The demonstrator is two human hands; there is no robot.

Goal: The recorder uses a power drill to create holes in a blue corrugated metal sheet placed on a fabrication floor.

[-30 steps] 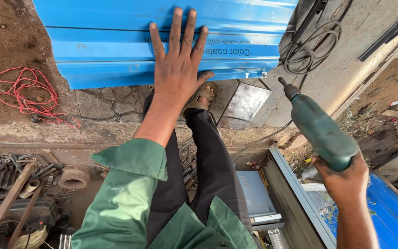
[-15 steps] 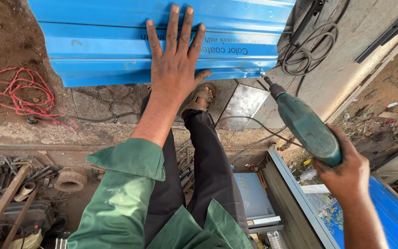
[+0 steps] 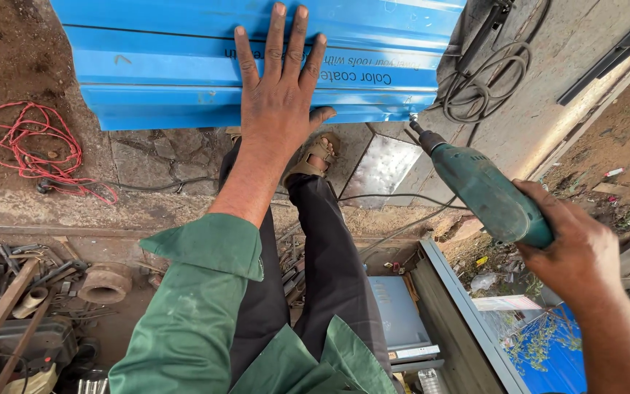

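My left hand (image 3: 280, 87) lies flat with fingers spread on a blue corrugated metal sheet (image 3: 154, 66), pressing near its lower edge. My right hand (image 3: 574, 252) grips a green electric drill (image 3: 486, 190). The drill's bit tip touches the sheet's lower right corner. My green sleeve (image 3: 198, 306) and dark trousers with a sandalled foot (image 3: 315, 157) show below the sheet.
A red wire tangle (image 3: 27, 142) lies on the ground at left. Coiled black cable (image 3: 486, 80) hangs at top right. Metal scrap and rods (image 3: 16, 292) fill the lower left. A grey metal frame (image 3: 461, 321) and another blue sheet (image 3: 548, 350) sit lower right.
My right hand has swung the drill up and to the left, bringing its bit to the sheet's lower right corner. My left hand stays pressed on the sheet.
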